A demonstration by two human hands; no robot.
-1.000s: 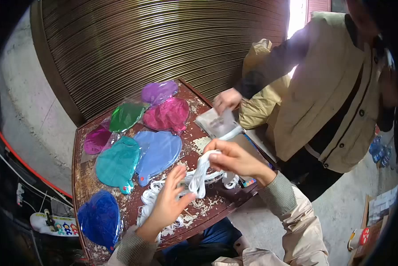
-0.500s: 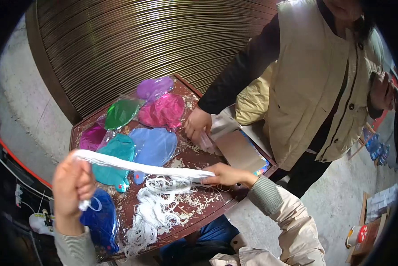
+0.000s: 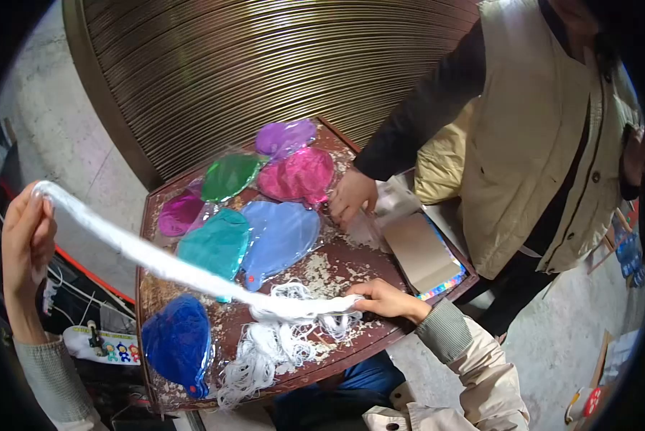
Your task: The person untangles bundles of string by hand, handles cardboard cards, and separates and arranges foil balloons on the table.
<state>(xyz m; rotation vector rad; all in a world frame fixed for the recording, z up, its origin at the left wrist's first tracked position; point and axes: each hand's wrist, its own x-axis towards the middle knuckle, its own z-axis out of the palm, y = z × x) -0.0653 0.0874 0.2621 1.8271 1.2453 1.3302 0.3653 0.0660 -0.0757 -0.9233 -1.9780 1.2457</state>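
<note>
A long bundle of white string (image 3: 157,262) stretches taut and slanting across the table's left part. My left hand (image 3: 29,248), raised beyond the table's left edge, is closed on its upper end. Near the table's front right, my right hand (image 3: 385,298) pinches the lower end. Below the bundle, a loose, tangled heap of white string (image 3: 265,355) lies on the worn red-brown table (image 3: 358,262) and hangs a little over its front edge. Under the bundle lies a teal packet (image 3: 218,241), with a light blue packet (image 3: 283,237) beside it.
Dark blue (image 3: 178,345), green (image 3: 230,177), magenta (image 3: 181,212), pink (image 3: 297,176) and purple (image 3: 285,138) packets lie on the table. A co-worker's hand (image 3: 353,197) touches clear plastic beside an open box (image 3: 423,251). A yellow bag (image 3: 441,169) stands behind.
My left hand has taken hold of the string and moved far left and up, drawing the bundle out long. The co-worker's hand has come down onto the table near the plastic.
</note>
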